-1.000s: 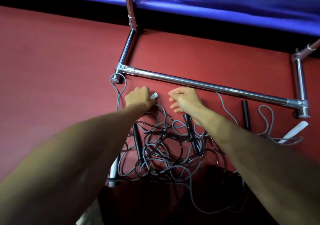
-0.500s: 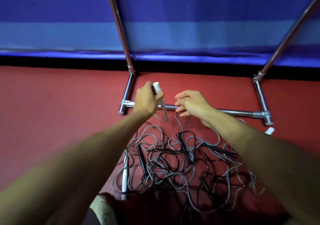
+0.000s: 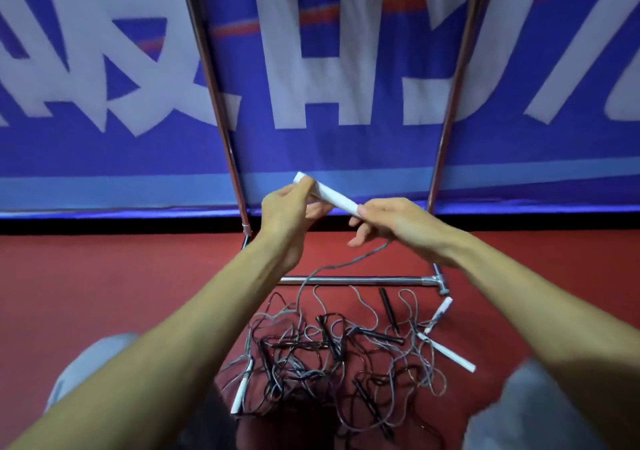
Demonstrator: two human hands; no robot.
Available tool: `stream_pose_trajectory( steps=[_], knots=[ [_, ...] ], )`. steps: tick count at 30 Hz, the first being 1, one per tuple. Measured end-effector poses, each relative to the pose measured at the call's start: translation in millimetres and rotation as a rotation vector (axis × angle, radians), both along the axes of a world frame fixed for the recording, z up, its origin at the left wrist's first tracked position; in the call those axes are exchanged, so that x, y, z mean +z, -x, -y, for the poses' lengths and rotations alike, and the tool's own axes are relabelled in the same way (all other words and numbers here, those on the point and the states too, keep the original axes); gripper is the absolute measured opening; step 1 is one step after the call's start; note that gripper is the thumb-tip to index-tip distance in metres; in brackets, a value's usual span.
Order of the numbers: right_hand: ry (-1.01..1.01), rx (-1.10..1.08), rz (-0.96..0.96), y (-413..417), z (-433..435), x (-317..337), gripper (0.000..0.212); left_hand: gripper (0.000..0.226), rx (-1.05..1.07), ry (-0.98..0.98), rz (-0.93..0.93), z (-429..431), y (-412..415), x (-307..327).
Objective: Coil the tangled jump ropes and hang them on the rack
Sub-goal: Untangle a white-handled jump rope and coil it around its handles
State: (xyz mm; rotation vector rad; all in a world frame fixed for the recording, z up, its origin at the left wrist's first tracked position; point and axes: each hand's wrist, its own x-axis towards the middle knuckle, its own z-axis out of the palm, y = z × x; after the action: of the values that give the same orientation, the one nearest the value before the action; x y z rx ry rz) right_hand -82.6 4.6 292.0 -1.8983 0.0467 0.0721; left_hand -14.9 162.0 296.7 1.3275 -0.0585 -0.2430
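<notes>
A person kneeling before a chrome rack (image 3: 360, 280) lifts one white handle (image 3: 330, 196) clear of the tangled jump ropes (image 3: 325, 356) heaped on the red floor (image 3: 104, 276). The left hand (image 3: 285, 209) has its fingers curled round the handle's upper end; the right hand (image 3: 391, 221) pinches the lower end between thumb and fingers, its remaining fingers hanging loose.

The handle's long axis slants from upper left down to lower right, roughly across the body. Its grey cord (image 3: 346, 265) leaves the low end, under the right hand, and drops down and leftward, crossing the rack's base bar into the pile directly beneath both forearms. The right hand is therefore the nearer to the cord, and looks best placed to start drawing it in for coiling, while the left anchors the handle.

Four white handles show in all: the one held and three floor handles (image 3: 446, 352) at the pile's edges. At least four black handles (image 3: 387, 306) lie among the loops; the knot hides any exact count. No rope hangs on either visible upright. A blue banner (image 3: 346, 144) fills the background.
</notes>
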Motion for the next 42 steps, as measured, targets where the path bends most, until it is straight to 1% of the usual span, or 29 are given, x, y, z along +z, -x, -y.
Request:
stream_pose_trajectory(
  steps=[2,3,4,5,6,7,8,9,10,11,12,13,15,16,18,20,21,22,23,24,26,28,30,32,34,36,37,39,42],
  knots=[
    [-0.114,-0.018,0.048,19.1,1.7,12.1,0.02,0.007,-0.021,0.085,-0.007,-3.0,19.4,14.5],
    [-0.122,-0.05,0.081,26.8,2.7,16.1,0.02,0.005,-0.023,0.11,0.007,-4.7,27.2,16.0],
    [-0.086,-0.085,0.115,33.6,4.1,17.1,0.02,0.009,-0.017,0.089,0.029,-7.4,33.6,12.1],
    [-0.034,-0.115,0.149,40.3,4.6,16.3,0.019,0.019,0.0,0.005,0.082,-10.7,38.2,3.3],
    [0.011,-0.137,0.18,46.4,5.2,12.2,0.018,0.03,0.032,-0.16,0.19,-14.9,41.4,-7.7],
    [0.039,-0.154,0.199,52.0,5.7,6.9,0.017,0.04,0.059,-0.374,0.357,-19.0,44.6,-17.8],
    [0.049,-0.171,0.206,56.4,6.6,0.6,0.016,0.048,0.086,-0.589,0.573,-22.4,46.5,-26.7],
    [0.05,-0.186,0.202,60.6,6.6,-4.9,0.016,0.053,0.097,-0.754,0.81,-25.2,47.0,-33.1],
    [0.068,-0.191,0.207,63.3,6.5,-7.9,0.015,0.056,0.076,-0.88,1.036,-26.4,46.8,-36.1],
    [0.107,-0.186,0.231,63.9,6.3,-8.0,0.014,0.055,0.026,-0.974,1.219,-25.7,47.3,-35.3],
    [0.147,-0.176,0.26,63.4,6.2,-6.2,0.012,0.052,-0.045,-1.038,1.328,-24.0,47.8,-34.5],
    [0.156,-0.167,0.28,62.7,5.4,-3.8,0.011,0.049,-0.114,-1.071,1.373,-22.0,49.9,-34.1],
    [0.125,-0.155,0.288,60.8,3.4,0.2,0.011,0.042,-0.191,-1.041,1.327,-19.9,55.5,-33.8],
    [0.104,-0.155,0.285,60.1,2.8,1.2,0.012,0.038,-0.212,-0.986,1.241,-20.0,58.1,-32.1],
    [0.004,-0.162,0.269,59.8,2.4,2.3,0.028,0.03,-0.229,-0.932,1.077,-21.0,59.9,-27.1],
    [-0.082,-0.166,0.241,59.3,4.4,4.5,0.048,0.026,-0.225,-0.962,1.019,-23.0,59.8,-25.7],
    [-0.049,-0.166,0.233,59.1,6.2,5.1,0.053,0.025,-0.237,-0.956,0.985,-23.8,61.1,-27.0],
    [0.01,-0.159,0.224,58.8,7.0,4.0,0.053,0.024,-0.249,-0.92,0.938,-25.0,62.4,-28.5],
    [0.068,-0.141,0.21,58.4,6.2,0.7,0.047,0.023,-0.257,-0.842,0.876,-25.5,64.1,-29.3],
    [0.115,-0.111,0.184,57.7,4.6,-4.7,0.038,0.023,-0.254,-0.711,0.795,-25.7,64.2,-29.3],
    [0.222,-0.012,0.115,54.3,0.2,-19.5,0.019,0.024,-0.218,-0.37,0.555,-27.2,62.3,-24.1],
    [0.337,0.093,0.045,49.9,-3.8,-33.6,0.005,0.028,-0.186,-0.111,0.321,-32.8,56.3,-16.6],
    [0.426,0.137,0.03,44.4,-4.1,-44.7,0.018,0.029,-0.214,0.042,0.169,-38.4,52.0,-11.0],
    [0.505,0.125,0.029,39.6,-3.0,-49.0,0.022,0.028,-0.261,0.165,0.038,-41.2,49.9,-8.3],
    [0.538,0.06,0.034,36.9,-0.5,-49.9,0.022,0.024,-0.291,0.178,-0.028,-41.3,49.1,-6.8],
    [0.569,-0.059,0.066,36.7,2.6,-48.7,0.022,0.023,-0.301,0.117,-0.035,-41.1,48.8,-7.6],
    [0.565,-0.121,0.09,37.5,3.6,-46.9,0.021,0.026,-0.292,0.082,-0.024,-40.9,49.2,-7.9],
    [0.444,-0.224,0.134,40.3,2.6,-40.6,0.018,0.036,-0.224,-0.019,0.026,-39.7,49.7,-9.0],
    [0.132,-0.307,0.183,49.0,-3.2,-23.6,0.016,0.046,-0.072,-0.235,0.135,-35.8,49.1,-15.2]
  ],
)
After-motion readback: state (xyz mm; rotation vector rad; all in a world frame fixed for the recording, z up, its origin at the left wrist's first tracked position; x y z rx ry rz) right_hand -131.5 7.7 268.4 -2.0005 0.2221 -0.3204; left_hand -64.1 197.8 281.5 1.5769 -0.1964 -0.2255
